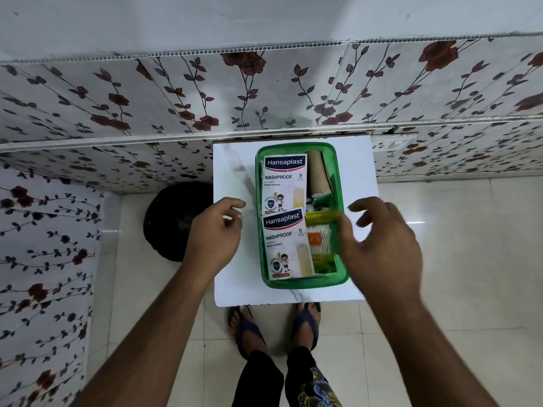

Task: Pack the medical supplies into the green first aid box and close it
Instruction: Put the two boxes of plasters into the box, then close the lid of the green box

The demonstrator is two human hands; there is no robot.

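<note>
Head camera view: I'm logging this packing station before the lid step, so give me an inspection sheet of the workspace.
Surface: small white marbled tabletop, bare around the box.
Job's things: green first aid box open, no lid in view; inside it two Hansaplast packs, far one and near one, a brown bandage roll, a cotton swab pack and small items I cannot identify.
Clutter: nothing seen on the table.
Grippers: left hand open and empty, left of the box; right hand open, over the box's right rim, contact unclear.
Cables: nothing seen.
Surroundings: floral wall covering, black round object on the tiled floor, sandalled feet under the table edge.
</note>
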